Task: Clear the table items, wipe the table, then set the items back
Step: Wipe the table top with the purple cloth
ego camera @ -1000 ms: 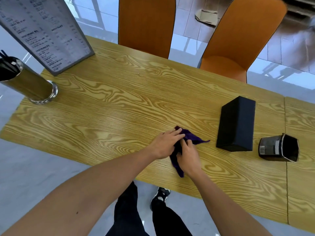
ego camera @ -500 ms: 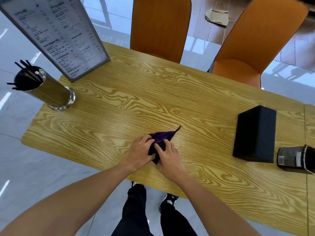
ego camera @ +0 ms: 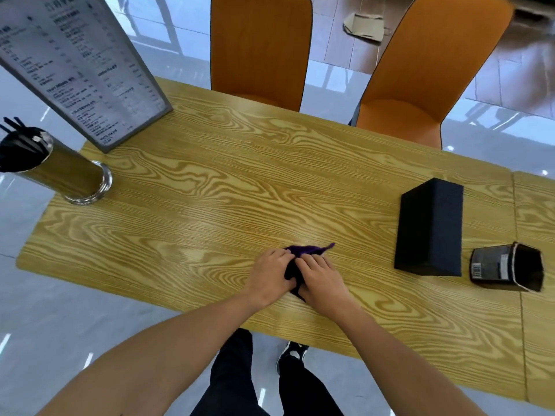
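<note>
A purple cloth (ego camera: 309, 250) lies bunched on the wooden table (ego camera: 228, 187) near its front edge. My left hand (ego camera: 271, 276) and my right hand (ego camera: 319, 276) both press and grip it, fingers curled into the fabric, so most of the cloth is hidden. A black box (ego camera: 429, 226) stands at the right. Beside it a dark container (ego camera: 507, 267) lies on its side. At the far left a metal holder (ego camera: 64, 171) with black straws stands next to a grey menu board (ego camera: 81, 64).
Two orange chairs (ego camera: 259, 46) (ego camera: 420, 70) stand at the table's far side. A second table (ego camera: 537, 229) adjoins on the right. The floor is glossy tile, with a cardboard piece (ego camera: 365, 27) lying behind the chairs. My legs and a shoe show below the table edge.
Both hands have bunched the cloth tighter, leaving only a small corner showing. My view has shifted, bringing the menu board and straw holder further in.
</note>
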Tool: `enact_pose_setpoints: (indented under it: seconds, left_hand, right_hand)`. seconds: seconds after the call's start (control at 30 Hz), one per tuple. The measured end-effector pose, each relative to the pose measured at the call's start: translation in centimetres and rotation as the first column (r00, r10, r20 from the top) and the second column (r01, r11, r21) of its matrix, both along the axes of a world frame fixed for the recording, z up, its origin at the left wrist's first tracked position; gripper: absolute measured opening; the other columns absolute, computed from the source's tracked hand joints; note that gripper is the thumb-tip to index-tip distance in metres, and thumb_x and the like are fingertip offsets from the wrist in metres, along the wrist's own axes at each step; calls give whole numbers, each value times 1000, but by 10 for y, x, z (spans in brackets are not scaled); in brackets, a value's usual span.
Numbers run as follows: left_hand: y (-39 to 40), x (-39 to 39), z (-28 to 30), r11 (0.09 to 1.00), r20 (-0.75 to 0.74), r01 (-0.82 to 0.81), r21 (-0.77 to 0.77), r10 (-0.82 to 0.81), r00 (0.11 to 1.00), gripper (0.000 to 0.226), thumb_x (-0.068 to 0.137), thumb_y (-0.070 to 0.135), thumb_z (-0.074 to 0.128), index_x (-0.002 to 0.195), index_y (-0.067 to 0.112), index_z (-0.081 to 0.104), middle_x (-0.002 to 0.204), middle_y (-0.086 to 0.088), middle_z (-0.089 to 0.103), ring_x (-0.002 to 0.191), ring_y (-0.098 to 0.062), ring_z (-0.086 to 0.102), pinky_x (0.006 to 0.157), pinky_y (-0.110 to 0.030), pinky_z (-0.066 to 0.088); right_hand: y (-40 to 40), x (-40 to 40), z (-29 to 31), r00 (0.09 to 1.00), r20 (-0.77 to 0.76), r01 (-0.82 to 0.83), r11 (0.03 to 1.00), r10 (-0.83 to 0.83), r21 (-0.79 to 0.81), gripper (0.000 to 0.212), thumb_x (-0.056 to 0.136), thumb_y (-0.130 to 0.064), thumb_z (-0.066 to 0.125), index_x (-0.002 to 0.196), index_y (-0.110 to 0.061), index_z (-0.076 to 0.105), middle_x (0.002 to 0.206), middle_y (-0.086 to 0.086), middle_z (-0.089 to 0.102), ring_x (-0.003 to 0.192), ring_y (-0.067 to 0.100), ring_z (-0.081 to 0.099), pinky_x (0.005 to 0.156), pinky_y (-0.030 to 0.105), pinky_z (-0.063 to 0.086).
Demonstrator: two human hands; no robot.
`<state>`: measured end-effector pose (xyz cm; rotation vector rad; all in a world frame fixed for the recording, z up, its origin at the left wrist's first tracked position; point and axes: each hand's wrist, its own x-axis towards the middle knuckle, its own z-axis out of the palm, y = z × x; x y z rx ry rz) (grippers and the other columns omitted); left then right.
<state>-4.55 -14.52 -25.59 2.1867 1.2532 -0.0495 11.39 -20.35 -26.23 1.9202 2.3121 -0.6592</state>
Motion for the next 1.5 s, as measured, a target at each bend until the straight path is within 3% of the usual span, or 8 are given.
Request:
enact_pose_setpoints:
  seconds: [0.13, 0.3, 0.57, 0.83, 0.97, 1.07, 1.23, 1.5]
  left_hand:
    - [-38, 19, 2, 988, -41, 155, 17, -155, 987, 57, 84, 44, 62, 135, 19, 57, 135, 1, 58, 128, -19, 47, 110, -35, 36]
    - [-36, 29, -3, 966, -20, 255, 36, -254, 967, 59, 87, 40, 61, 141, 17, 52, 145, 0, 50, 135, -21, 42, 113, -37, 32]
    - [61, 87, -5, 997, 96, 80, 12, -81, 992, 57, 90, 24, 68, 143, 11, 49, 149, -6, 49, 138, -23, 43, 115, -32, 31]
    - [117, 125, -9, 999, 135, 34, -19, -31, 990, 45, 87, 24, 69, 130, 13, 58, 130, -5, 61, 122, -23, 55, 102, -34, 43]
    - [98, 103, -11, 999, 142, 4, 34, -9, 990, 48, 85, 29, 69, 129, 13, 60, 128, -4, 62, 122, -24, 54, 105, -35, 43]
    - [75, 68, -15, 996, 137, -56, 67, 47, 990, 54, 90, 32, 67, 139, 12, 54, 139, -4, 57, 130, -22, 48, 110, -34, 40]
    - [80, 9, -19, 988, 94, -134, 77, 127, 987, 59, 97, 32, 61, 149, 11, 43, 152, -5, 46, 141, -19, 39, 116, -30, 32]
    - [101, -86, -13, 936, 53, -350, 31, 348, 936, 59, 98, 31, 60, 150, 13, 41, 153, -3, 44, 141, -18, 41, 110, -31, 40]
  right_hand:
    - [-60, 21, -3, 995, -80, 67, 997, -65, 27, 48, 83, -31, 58, 128, -13, 58, 123, 0, 62, 113, 24, 57, 95, 41, 52]
    - [-72, 42, -9, 998, -26, 58, 993, -55, 100, 47, 90, -34, 58, 131, -12, 60, 131, 5, 62, 124, 28, 57, 107, 47, 45]
    - [36, 83, 6, 983, 13, 181, 982, -182, 61, 56, 91, -20, 65, 144, -9, 48, 144, 11, 55, 134, 31, 50, 117, 46, 31]
    - [96, 121, 0, 971, -33, 238, 971, -238, -16, 61, 94, -19, 58, 151, -17, 38, 153, 4, 46, 142, 25, 39, 117, 44, 29]
    - [77, 105, -7, 977, -48, 209, 976, -207, 56, 60, 94, -15, 59, 151, -14, 39, 153, 7, 47, 144, 27, 39, 119, 44, 28]
    - [69, 79, -15, 986, -46, 160, 985, -157, 63, 62, 97, -13, 57, 155, -16, 35, 160, 9, 38, 151, 29, 29, 123, 44, 19]
    - [98, 31, -19, 998, -64, 20, 997, -16, 75, 66, 98, -11, 58, 157, -16, 28, 165, 15, 25, 155, 33, 17, 125, 46, 19]
    - [155, -65, -22, 981, -122, -147, 989, 149, 27, 67, 100, -12, 54, 157, -20, 21, 168, 14, 13, 156, 32, 4, 125, 44, 18]
